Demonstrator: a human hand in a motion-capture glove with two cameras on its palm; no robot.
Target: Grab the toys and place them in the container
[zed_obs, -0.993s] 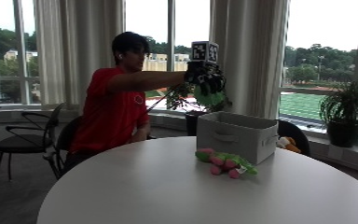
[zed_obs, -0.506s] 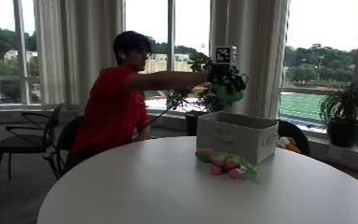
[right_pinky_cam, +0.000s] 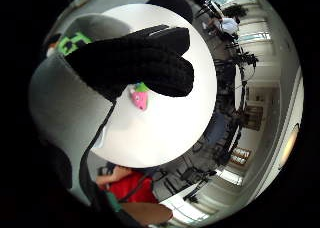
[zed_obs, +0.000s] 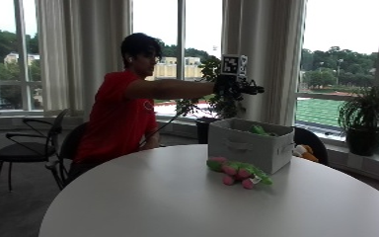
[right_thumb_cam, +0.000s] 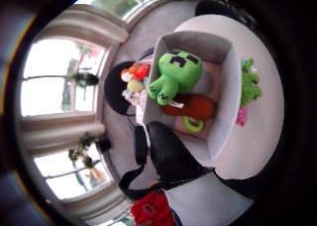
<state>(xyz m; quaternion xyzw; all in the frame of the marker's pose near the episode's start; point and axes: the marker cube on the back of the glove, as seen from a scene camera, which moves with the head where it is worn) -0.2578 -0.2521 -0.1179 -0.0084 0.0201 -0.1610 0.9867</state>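
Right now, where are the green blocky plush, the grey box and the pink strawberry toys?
green creeper plush (right_thumb_cam: 176, 72), thumb side palm view: its head, inside the box.
grey fabric container (zed_obs: 242, 148), outside view: its near side wall.
pink strawberry toys (zed_obs: 237, 173), outside view: middle of the pile on the table beside the container.

The round white table (zed_obs: 176, 197) carries a grey fabric container (zed_obs: 250, 144) near its far edge. Just beside the container's front lies a cluster of pink and green plush toys (zed_obs: 239, 173).
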